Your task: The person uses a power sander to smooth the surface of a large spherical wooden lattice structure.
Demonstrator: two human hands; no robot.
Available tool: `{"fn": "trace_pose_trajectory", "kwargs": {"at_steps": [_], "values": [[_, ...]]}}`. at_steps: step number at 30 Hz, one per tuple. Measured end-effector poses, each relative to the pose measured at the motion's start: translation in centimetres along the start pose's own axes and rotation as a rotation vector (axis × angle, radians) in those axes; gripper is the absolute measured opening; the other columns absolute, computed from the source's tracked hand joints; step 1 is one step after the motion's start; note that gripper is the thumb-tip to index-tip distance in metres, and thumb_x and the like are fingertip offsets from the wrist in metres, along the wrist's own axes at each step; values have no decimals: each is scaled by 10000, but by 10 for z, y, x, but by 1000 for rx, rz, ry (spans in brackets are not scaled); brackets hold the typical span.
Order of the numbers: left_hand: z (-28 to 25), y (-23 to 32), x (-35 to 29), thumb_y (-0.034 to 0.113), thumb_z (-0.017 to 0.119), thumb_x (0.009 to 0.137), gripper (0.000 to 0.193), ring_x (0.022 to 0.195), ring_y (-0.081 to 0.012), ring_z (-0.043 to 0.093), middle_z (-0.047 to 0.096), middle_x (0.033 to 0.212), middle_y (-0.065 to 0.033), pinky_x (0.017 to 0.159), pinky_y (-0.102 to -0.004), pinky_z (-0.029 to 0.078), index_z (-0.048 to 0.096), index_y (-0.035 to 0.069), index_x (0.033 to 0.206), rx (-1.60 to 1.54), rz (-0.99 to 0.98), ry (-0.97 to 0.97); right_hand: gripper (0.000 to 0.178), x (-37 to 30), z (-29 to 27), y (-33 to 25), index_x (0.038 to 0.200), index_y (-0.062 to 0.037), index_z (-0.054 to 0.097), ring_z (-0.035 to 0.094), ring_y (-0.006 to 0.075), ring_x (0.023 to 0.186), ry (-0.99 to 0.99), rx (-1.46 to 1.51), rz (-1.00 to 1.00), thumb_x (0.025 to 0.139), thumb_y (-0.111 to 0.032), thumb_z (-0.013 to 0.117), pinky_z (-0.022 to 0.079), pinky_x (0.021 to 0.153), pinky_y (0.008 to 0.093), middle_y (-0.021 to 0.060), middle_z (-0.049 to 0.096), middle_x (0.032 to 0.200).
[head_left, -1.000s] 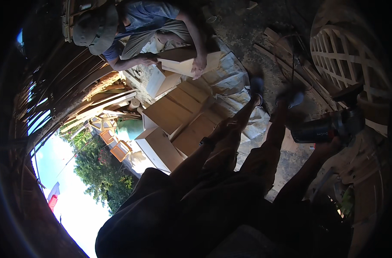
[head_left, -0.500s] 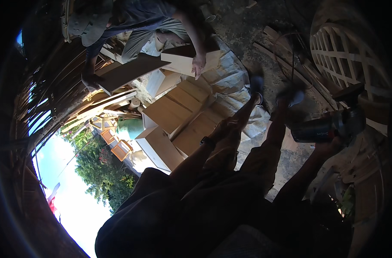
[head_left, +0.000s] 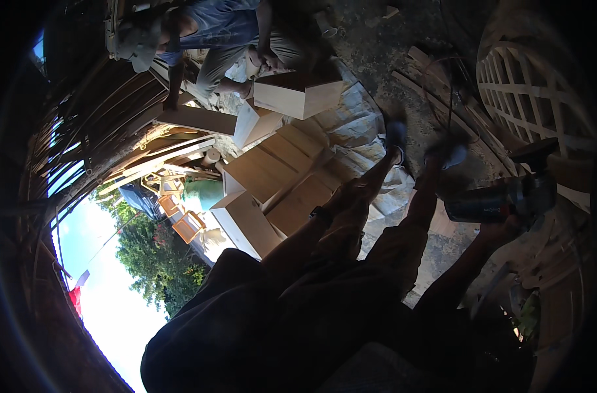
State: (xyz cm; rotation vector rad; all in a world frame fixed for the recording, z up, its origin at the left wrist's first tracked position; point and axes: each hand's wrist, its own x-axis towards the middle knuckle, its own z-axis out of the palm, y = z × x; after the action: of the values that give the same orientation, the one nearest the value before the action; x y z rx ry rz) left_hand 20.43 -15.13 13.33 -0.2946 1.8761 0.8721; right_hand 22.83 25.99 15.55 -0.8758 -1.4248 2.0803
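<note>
My right grip [head_left: 507, 229] is wrapped round the dark power tool [head_left: 479, 207], its barrel jutting out to the left; I judge it heavy and rigid, best held on this body, clear of the disc [head_left: 533, 150] beyond. My left grip [head_left: 344, 194] rests at my leg [head_left: 378, 173], too dark to tell whether clenched.

No longer gripping the pale box [head_left: 279, 99] with one hand [head_left: 270, 60] of the co-worker [head_left: 223, 29], now back by the legs [head_left: 220, 67]; with the other hand [head_left: 171, 105], holding the board [head_left: 197, 120] clear of that box. Newly showing a dark bluish shape [head_left: 140, 199] beside the orange chairs [head_left: 189, 226].
</note>
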Motion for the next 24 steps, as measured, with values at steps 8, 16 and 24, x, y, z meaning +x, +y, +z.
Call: {"fn": "trace_pose_trajectory", "kwargs": {"at_steps": [8,16,24], "values": [[25,105,13,234,656,903,566,1139,-308,598,605,1258,-206,969,-402,467,463,67,1408,190,205,73,905,-4,-8,6,1371,86,405,628,390,1097,90,94,14,812,-555,713,554,937,509,263,555,1266],[80,163,2,227,738,884,469,1155,-328,600,605,1242,-186,959,-418,476,553,54,1278,173,663,202,821,8,-5,-3,1330,95,432,628,401,1088,57,-243,-61,875,-558,636,564,926,504,281,558,1249],[110,216,-11,287,845,719,670,1022,-294,648,621,1077,-145,841,-402,521,533,36,1256,-153,617,-42,857,11,-9,5,1362,89,411,610,390,1091,-5,253,126,894,-614,554,546,932,487,253,546,1258]]}}
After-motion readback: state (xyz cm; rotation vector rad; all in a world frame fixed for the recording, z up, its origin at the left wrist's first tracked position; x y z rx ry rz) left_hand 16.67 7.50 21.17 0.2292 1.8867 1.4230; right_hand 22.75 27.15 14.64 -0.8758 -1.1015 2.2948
